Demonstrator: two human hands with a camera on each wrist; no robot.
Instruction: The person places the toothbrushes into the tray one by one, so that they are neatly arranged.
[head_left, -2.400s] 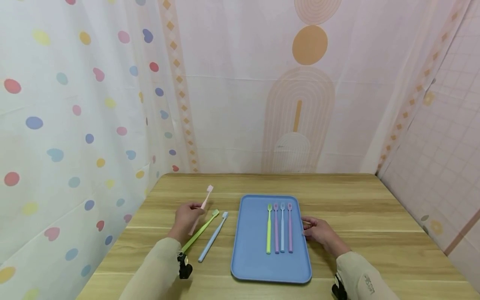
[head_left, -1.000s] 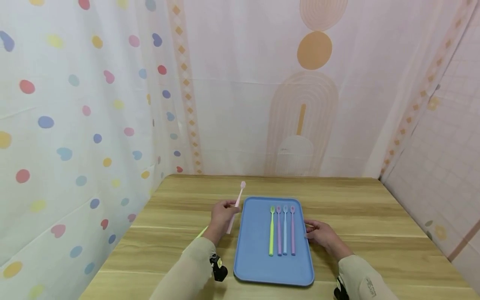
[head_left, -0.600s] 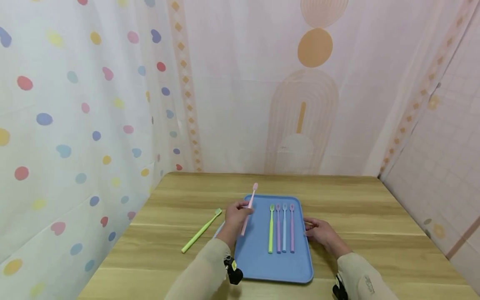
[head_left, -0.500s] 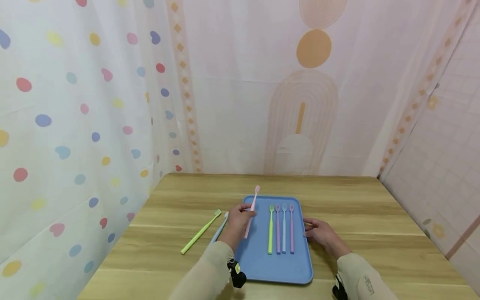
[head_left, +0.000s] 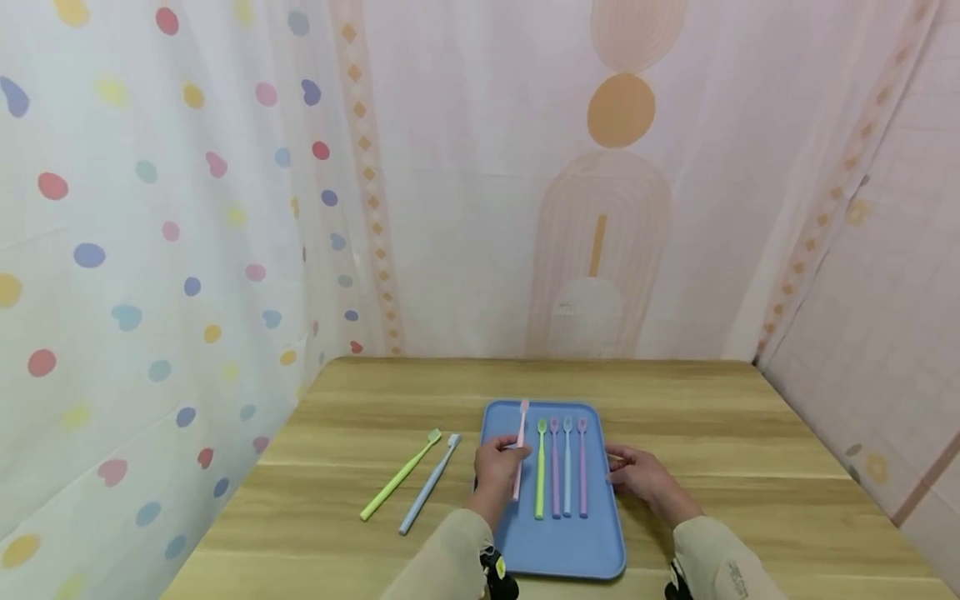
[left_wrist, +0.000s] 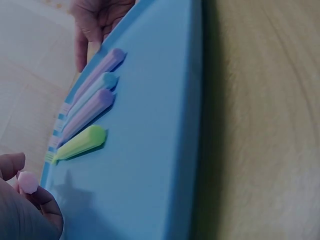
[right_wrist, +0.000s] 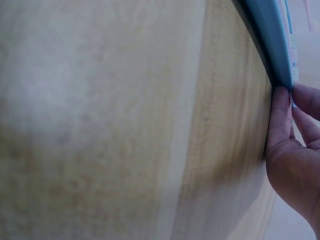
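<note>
My left hand (head_left: 497, 468) pinches a pink toothbrush (head_left: 522, 431) by its handle, over the left part of the blue tray (head_left: 558, 554). In the left wrist view the handle's pink end (left_wrist: 28, 182) shows between thumb and fingers. To the right of it a green toothbrush (head_left: 540, 479), a purple toothbrush (head_left: 556, 479), a light blue toothbrush (head_left: 567, 479) and another purple toothbrush (head_left: 582, 479) lie side by side on the tray, heads away from me. My right hand (head_left: 647, 481) holds the tray's right rim, thumb and fingertips at the edge (right_wrist: 281, 55).
Left of the tray, a green toothbrush (head_left: 401, 475) and a blue toothbrush (head_left: 430, 485) lie slanted on the wooden table (head_left: 690, 400). Patterned curtains (head_left: 465, 250) hang behind the table and along both sides.
My left hand has carried the pink toothbrush from the table's left side rightward over the tray and lowered it beside the green one. The right hand stays at the tray's rim.
</note>
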